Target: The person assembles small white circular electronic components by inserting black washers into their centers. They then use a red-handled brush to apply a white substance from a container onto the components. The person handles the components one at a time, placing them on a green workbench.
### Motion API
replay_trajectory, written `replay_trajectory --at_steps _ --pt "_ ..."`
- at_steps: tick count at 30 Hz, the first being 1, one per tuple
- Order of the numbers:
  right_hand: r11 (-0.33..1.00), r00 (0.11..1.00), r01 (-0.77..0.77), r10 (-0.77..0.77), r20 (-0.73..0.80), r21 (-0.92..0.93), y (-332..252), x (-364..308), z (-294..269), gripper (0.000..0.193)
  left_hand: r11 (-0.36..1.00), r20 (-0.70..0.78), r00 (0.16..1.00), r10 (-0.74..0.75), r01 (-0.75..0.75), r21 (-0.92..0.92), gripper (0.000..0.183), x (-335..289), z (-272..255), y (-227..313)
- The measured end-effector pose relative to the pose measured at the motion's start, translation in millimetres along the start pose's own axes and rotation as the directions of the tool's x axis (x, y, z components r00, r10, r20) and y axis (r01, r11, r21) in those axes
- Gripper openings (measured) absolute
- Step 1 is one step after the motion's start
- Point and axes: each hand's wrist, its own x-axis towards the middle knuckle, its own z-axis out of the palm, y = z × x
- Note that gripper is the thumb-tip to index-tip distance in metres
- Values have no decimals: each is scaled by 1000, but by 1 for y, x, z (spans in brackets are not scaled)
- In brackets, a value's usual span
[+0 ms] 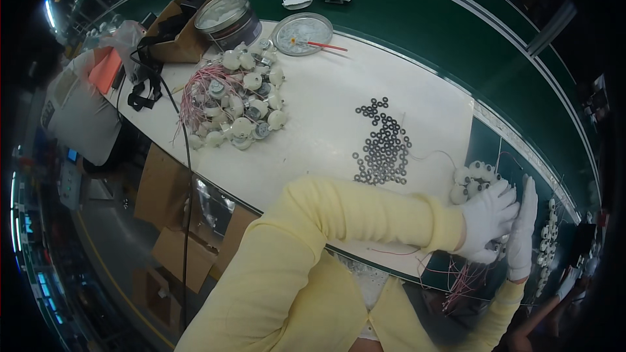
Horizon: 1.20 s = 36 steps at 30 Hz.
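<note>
- I see the round white motors [471,181] on the green surface [486,140], just beyond the left hand [489,221]; that hand is nearer.
- Its fingers are spread, the underside hidden; whether they pinch anything I cannot tell.
- The right hand [521,228] stands edgewise on the far right, fingers straight, pointing away from me.
- Pink wires [464,281] trail nearer the body.
</note>
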Motion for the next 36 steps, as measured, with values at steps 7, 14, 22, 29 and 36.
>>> replay_trajectory --at_steps 7,14,22,29,36 --pt "1000 999 -12 12 -39 -7 -1 -19 35 92 999 -61 998 -26 25 -29 69 -23 22 -4" --pt "618 961 -5 220 -167 786 -17 12 -9 107 1000 -69 998 5 -5 -7 66 -49 -80 41" --pt "859 955 261 -296 12 440 -192 187 1 78 480 -627 619 -473 778 407 66 -229 -236 -13" --pt "898 947 322 -302 111 -299 -281 293 106 76 114 -822 307 -480 951 288 65 -335 -195 -10" --pt "863 881 460 -473 18 210 -292 321 100 42 252 -799 346 -492 935 249 60 -348 -187 -22"
